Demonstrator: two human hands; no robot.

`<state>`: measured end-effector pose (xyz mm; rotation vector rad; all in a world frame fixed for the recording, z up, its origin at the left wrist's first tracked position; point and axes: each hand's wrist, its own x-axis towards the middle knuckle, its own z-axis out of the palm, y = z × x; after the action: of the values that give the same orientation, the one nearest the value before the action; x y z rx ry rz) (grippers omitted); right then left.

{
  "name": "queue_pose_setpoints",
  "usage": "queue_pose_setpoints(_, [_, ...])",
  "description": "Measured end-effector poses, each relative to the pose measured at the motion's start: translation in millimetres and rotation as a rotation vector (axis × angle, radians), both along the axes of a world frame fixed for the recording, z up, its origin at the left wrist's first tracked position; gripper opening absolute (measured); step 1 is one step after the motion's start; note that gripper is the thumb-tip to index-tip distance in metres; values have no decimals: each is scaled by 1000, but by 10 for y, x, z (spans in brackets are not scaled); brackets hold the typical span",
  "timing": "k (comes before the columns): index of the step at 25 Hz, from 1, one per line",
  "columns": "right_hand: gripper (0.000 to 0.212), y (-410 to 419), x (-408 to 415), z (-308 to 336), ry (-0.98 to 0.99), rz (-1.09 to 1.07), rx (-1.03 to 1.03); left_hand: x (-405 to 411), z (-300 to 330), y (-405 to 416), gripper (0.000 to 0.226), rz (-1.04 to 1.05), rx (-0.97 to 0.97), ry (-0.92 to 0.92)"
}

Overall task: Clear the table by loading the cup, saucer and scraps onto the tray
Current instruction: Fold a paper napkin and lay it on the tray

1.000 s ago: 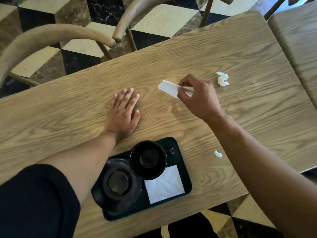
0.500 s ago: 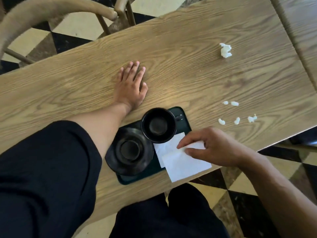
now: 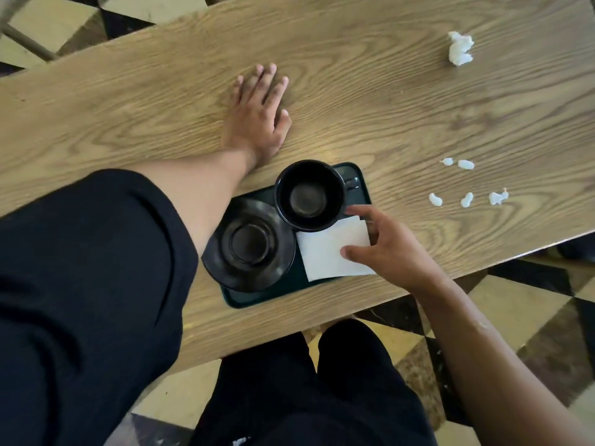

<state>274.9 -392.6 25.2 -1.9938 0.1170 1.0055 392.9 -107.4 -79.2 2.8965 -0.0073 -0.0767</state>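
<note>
Wooden table (image 3: 354, 75) over checkered floor. Cup (image 3: 309, 195) and saucer (image 3: 249, 244) already sat on the tray (image 3: 357, 185). Right hand (image 3: 391, 249) pinched the napkin (image 3: 325, 252) there, probably to seat it; left hand (image 3: 257, 115) lay flat, fingers slightly apart, likely bracing. Scraps (image 3: 460, 48) were on the wood.

Dark tray (image 3: 360, 185) sits at the counter's (image 3: 402, 101) near edge. On it: black saucer (image 3: 249, 244) at left, black cup (image 3: 309, 195) upright toward the far side, white napkin (image 3: 325, 252) at right. Right hand (image 3: 389, 249) rests on the napkin, thumb and fingers pinching its right edge. Left hand (image 3: 257, 115) lies flat, palm down, mid-counter, beyond the tray. Crumpled tissue (image 3: 460, 48) near the far right corner; five small white scraps (image 3: 467, 185) toward the right edge, well apart from the tray.
</note>
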Motion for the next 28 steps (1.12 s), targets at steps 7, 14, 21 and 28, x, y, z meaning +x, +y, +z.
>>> queue_pose_setpoints(7, [42, 105, -211, -82, -190, -173, -111, -17, 28, -2, 62, 6, 8, 5])
queue_pose_setpoints(14, [44, 161, -303, -116, -357, -104, -182, -23, 25, -18, 61, 18, -12, -19])
queue_pose_setpoints(21, [31, 63, -428, -45, -568, -122, -288, -16, 29, -16, 60, 25, -25, -40])
queue_pose_setpoints(28, [47, 205, -551, -300, -461, 44, -335, -18, -13, -7, 60, 22, -35, -66])
